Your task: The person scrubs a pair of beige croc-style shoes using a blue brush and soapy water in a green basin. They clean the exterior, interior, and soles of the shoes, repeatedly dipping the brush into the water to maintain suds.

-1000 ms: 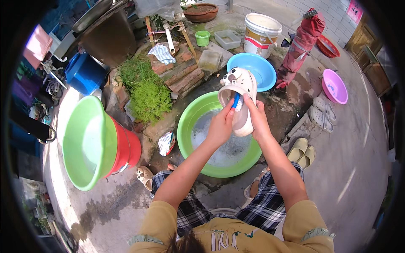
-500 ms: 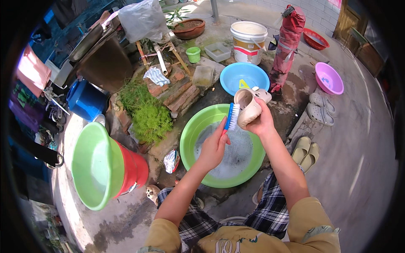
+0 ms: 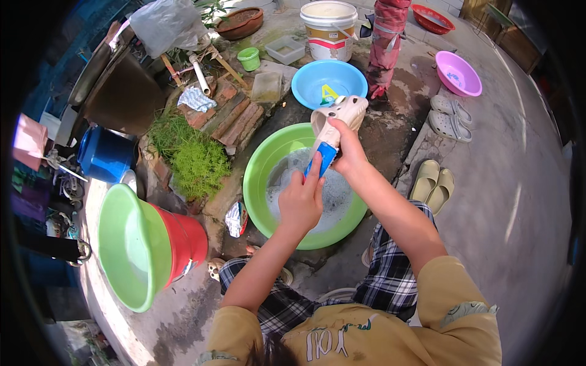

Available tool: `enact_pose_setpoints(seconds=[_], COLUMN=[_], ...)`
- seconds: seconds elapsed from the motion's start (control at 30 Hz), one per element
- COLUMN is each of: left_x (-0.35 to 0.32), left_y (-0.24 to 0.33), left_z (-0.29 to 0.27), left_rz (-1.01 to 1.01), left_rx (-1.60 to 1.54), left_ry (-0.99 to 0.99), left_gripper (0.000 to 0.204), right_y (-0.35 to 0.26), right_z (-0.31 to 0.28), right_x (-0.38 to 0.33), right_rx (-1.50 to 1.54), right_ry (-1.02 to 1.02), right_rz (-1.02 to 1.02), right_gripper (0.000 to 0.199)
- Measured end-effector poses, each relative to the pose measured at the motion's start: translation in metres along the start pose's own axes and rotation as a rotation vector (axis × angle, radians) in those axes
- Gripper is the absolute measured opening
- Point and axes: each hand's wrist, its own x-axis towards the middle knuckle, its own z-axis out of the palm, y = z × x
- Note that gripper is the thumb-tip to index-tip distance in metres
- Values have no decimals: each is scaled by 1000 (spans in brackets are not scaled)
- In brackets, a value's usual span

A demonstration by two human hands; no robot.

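A beige clog point(image 3: 349, 113) is gripped in my right hand point(image 3: 350, 146), tilted above the far part of a green basin point(image 3: 254, 204). My left hand point(image 3: 303, 198) is closed round a blue-backed scrub brush point(image 3: 326, 156). The brush is up against the clog's near end, and its bristles are turned out of sight. Foamy, greyish water point(image 3: 332, 204) fills the basin's bottom below both hands. Just beyond the clog stands a light-blue basin point(image 3: 302, 91) with a yellow mark inside.
At left, a large green tub point(image 3: 149, 244) leans against a red bucket point(image 3: 189, 238). A crumpled packet point(image 3: 234, 221) lies beside the green basin. Grey clogs point(image 3: 450, 119) and olive slippers point(image 3: 432, 188) sit at right. A wrapped red post point(image 3: 386, 49) rises behind, near a white bucket point(image 3: 329, 30).
The clog has been turned, so its patterned upper shows more. The brush has swung from upright beside the opening to the clog's near end, blue back showing. The whole view has shifted.
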Motion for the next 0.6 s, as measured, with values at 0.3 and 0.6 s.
enact_pose_setpoints(seconds=[0.3, 0.6], left_x=[-3, 27], left_y=[-8, -17], left_z=[10, 3], left_rz=[30, -95], left_rx=[-122, -409], left_ry=[121, 64], left_gripper=[58, 56], right_y=[-33, 7], right_z=[12, 11], right_x=[-13, -34], right_rx=[211, -163], right_ry=[-192, -147], right_rz=[165, -207], right_gripper=[45, 59])
